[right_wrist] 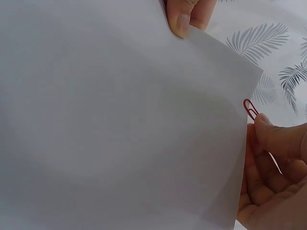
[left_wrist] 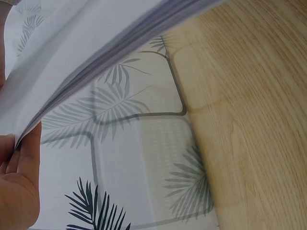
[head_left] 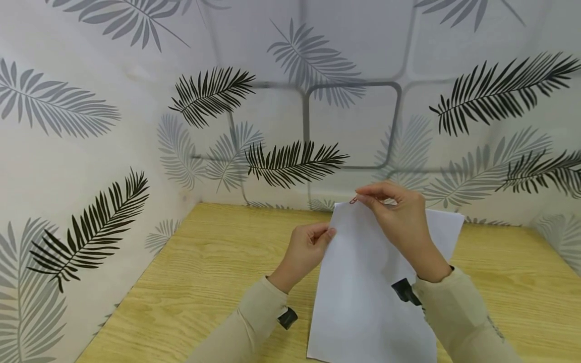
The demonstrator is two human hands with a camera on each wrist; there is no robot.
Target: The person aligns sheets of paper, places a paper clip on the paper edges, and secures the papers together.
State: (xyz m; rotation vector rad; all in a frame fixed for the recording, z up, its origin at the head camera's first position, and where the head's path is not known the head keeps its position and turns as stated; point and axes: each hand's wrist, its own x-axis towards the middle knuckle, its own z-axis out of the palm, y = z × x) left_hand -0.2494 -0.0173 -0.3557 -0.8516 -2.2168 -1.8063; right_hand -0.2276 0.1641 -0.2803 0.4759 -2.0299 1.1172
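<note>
A stack of white paper [head_left: 363, 282] is held up at a tilt over the table, its layered edges showing in the left wrist view. My left hand [head_left: 308, 252] pinches its left edge near the top corner, thumb [right_wrist: 182, 25] on the front face. My right hand [head_left: 401, 222] is at the top edge and pinches a red paper clip [right_wrist: 250, 109] between thumb and forefinger. The clip's rounded end overlaps the paper's edge close to the corner in the right wrist view. The other right fingers are curled beside the edge, partly behind the sheets.
The wood-grain table [head_left: 218, 252] extends to both sides of the paper. Behind it and at the left stand pale walls [head_left: 272, 121] patterned with grey and black leaves. Dark wrist-camera mounts [head_left: 287, 318] stick out at both beige sleeves [head_left: 458, 312].
</note>
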